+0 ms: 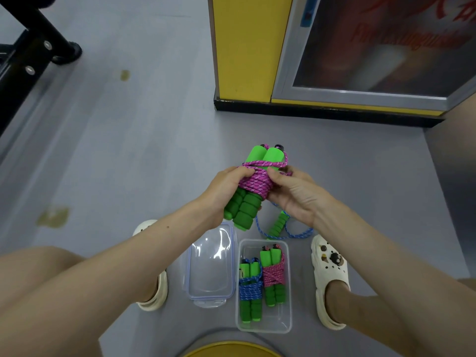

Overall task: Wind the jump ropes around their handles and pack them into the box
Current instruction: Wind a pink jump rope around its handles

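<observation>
I hold a pair of green foam handles wound with a pink jump rope (253,182) above the floor. My left hand (226,188) grips the bundle from the left. My right hand (293,194) pinches the pink cord on its right side. Below, a clear plastic box (283,323) holds two wound ropes: a blue one (249,292) and a pink one (273,275). An unwound blue rope with green handles (278,226) lies on the floor just beyond the box, partly hidden by my right hand.
The box's clear lid (211,266) lies to the left of the box. My feet in cream clogs (331,279) flank both. A yellow pillar (247,47) and a framed panel stand ahead. A black metal frame (33,52) is at far left.
</observation>
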Demonstrator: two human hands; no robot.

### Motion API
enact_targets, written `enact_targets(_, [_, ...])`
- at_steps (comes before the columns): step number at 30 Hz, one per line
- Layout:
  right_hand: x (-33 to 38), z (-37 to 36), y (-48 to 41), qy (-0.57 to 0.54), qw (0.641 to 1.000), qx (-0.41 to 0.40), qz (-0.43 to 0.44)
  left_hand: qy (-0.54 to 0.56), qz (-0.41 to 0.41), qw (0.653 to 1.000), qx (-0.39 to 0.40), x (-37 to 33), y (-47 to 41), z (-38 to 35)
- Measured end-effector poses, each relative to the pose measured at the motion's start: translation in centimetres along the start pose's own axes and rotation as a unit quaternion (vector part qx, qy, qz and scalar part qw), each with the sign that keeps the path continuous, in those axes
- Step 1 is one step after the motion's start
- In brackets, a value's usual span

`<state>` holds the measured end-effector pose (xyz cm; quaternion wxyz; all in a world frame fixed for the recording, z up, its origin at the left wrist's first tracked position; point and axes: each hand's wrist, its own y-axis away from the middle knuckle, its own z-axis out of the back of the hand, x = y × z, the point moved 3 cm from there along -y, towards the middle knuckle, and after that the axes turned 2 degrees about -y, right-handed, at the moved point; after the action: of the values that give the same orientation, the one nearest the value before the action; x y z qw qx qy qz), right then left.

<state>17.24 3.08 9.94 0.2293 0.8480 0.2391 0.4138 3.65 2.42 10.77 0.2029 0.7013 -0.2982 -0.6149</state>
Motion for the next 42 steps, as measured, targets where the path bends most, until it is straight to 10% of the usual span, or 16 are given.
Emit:
enact_targets(14, [0.6,-0.7,0.3,0.057,0.997,0.044,0.03,-0.017,0.003,1.0,0.015,0.1,-0.2,0.1])
enact_targets(29, [0.1,2.0,-0.5,0.015,0.979,-0.204,-0.007,0.064,0.019,0.998,-0.021,0.3,-0.5,-0.3])
enact_targets(42, [0.6,3.2,-0.2,0.142,0.956,-0.252,-0.052,0.055,0.01,0.998,0.028,-0.8,-0.3,0.5])
